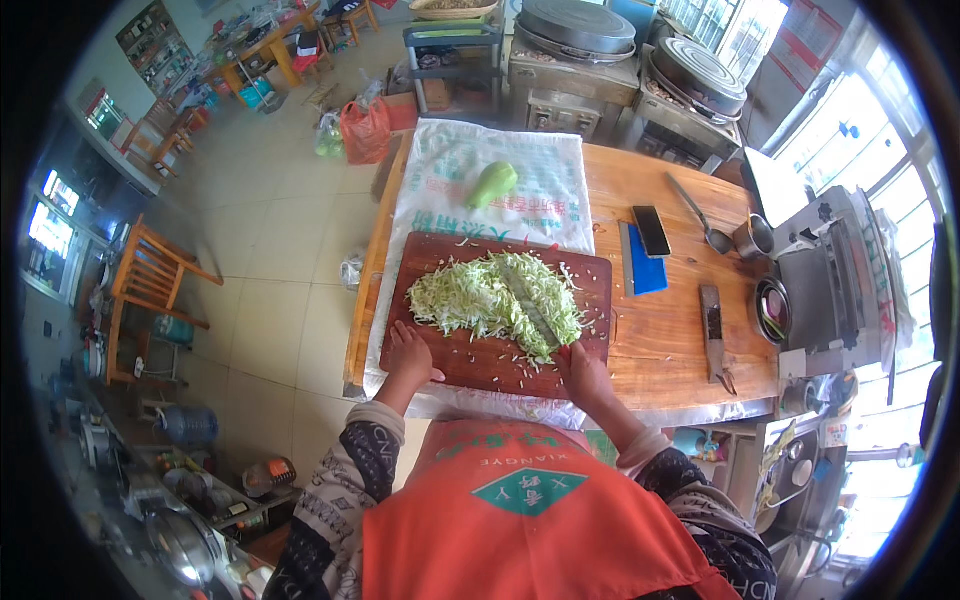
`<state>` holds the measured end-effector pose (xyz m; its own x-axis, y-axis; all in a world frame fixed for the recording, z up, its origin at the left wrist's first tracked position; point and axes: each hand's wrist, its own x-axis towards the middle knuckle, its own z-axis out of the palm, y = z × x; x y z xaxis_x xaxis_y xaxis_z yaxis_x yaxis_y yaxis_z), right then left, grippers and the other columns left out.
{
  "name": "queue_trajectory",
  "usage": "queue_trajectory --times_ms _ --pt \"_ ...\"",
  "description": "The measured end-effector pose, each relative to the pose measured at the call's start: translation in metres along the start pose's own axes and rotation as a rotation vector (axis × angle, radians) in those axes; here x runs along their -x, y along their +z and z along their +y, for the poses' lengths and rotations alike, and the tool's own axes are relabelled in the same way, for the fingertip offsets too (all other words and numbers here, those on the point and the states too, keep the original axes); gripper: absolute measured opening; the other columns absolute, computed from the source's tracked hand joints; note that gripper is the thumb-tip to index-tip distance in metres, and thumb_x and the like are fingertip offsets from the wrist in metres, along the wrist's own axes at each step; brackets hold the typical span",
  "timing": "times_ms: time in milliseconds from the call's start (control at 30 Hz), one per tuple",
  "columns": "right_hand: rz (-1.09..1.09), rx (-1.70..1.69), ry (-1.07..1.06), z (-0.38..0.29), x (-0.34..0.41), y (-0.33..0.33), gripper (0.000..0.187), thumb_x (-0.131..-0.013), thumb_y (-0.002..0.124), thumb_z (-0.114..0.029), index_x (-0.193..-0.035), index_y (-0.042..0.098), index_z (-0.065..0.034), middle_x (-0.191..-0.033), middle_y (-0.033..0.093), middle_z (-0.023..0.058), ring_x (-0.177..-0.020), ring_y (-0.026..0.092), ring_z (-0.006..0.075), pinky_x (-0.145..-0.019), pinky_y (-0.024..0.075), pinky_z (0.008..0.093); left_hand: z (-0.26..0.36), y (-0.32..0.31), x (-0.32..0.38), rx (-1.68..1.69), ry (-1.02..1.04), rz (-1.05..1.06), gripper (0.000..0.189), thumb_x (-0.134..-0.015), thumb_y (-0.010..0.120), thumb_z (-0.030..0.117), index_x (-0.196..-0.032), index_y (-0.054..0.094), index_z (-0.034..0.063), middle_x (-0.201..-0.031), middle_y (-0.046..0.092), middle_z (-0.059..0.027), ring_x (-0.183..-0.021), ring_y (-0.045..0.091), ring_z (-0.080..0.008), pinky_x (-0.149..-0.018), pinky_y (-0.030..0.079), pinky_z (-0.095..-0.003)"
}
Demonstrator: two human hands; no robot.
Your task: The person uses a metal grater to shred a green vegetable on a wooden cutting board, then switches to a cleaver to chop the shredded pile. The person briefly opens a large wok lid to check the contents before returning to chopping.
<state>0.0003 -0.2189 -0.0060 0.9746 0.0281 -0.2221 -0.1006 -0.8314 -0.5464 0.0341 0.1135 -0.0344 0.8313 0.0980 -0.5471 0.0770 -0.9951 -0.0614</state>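
Shredded pale-green vegetable (469,296) lies heaped across a dark red-brown wooden cutting board (465,360). A knife (529,304) cuts diagonally through the right part of the heap, its blade partly covered in shreds. My right hand (585,375) is closed on its handle at the board's near right. At the board's near left edge rests my left hand (411,358), fingers apart on the wood, holding nothing. Beyond the board, a whole light-green gourd (495,184) lies on a white woven sack (450,161) that bears writing and runs under the board.
Right on the wooden table (637,352) are a phone (652,232), a blue-bladed scraper (646,262), a ladle (718,240), a metal pot (754,238), a bowl (772,310) and a long wooden-handled tool (712,330). Round griddles (577,26) stand beyond; a wooden chair (154,285) is left.
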Motion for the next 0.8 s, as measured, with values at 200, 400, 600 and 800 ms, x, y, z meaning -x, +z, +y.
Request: queue_trajectory --times_ms 200,400,600,800 --pt "-0.007 0.059 -0.058 -0.005 0.003 0.002 0.034 -0.096 0.06 -0.038 -0.094 0.054 -0.0039 -0.08 0.067 0.0239 -0.078 0.065 0.0455 -0.067 0.0493 0.0563 -0.001 0.004 -0.005 -0.011 -0.017 0.069 0.135 -0.058 0.089 0.058 -0.149 0.02 -0.0136 -0.158 0.013 -0.0346 -0.148 0.021 -0.0441 -0.12 0.028 -0.0455" --pt "-0.064 0.054 -0.089 -0.001 0.012 0.008 0.032 -0.097 0.059 -0.035 -0.093 0.054 -0.0041 -0.079 0.067 0.0227 -0.078 0.065 0.0453 -0.068 0.0498 0.0559 0.0 0.006 -0.007 0.062 -0.024 0.037 0.133 -0.057 0.092 0.052 -0.148 0.023 -0.0154 -0.157 0.013 -0.0363 -0.147 0.021 -0.0462 -0.117 0.032 -0.0481" --pt "-0.04 0.025 -0.079 0.005 0.007 0.011 0.035 -0.097 0.059 -0.038 -0.095 0.056 -0.0035 -0.084 0.068 0.0249 -0.081 0.065 0.0455 -0.07 0.0499 0.0558 0.002 0.001 -0.005 0.005 -0.038 0.015 0.133 -0.059 0.088 0.058 -0.15 0.021 -0.013 -0.158 0.012 -0.035 -0.149 0.019 -0.044 -0.119 0.029 -0.0455" --pt "-0.095 0.037 -0.015 0.002 0.012 -0.003 0.036 -0.098 0.055 -0.039 -0.097 0.056 -0.0026 -0.084 0.068 0.0254 -0.082 0.066 0.0463 -0.072 0.0513 0.0559 0.002 0.0 -0.004 -0.005 -0.037 -0.005 0.132 -0.059 0.091 0.052 -0.15 0.02 -0.0125 -0.159 0.011 -0.0333 -0.149 0.018 -0.0431 -0.12 0.028 -0.0468"
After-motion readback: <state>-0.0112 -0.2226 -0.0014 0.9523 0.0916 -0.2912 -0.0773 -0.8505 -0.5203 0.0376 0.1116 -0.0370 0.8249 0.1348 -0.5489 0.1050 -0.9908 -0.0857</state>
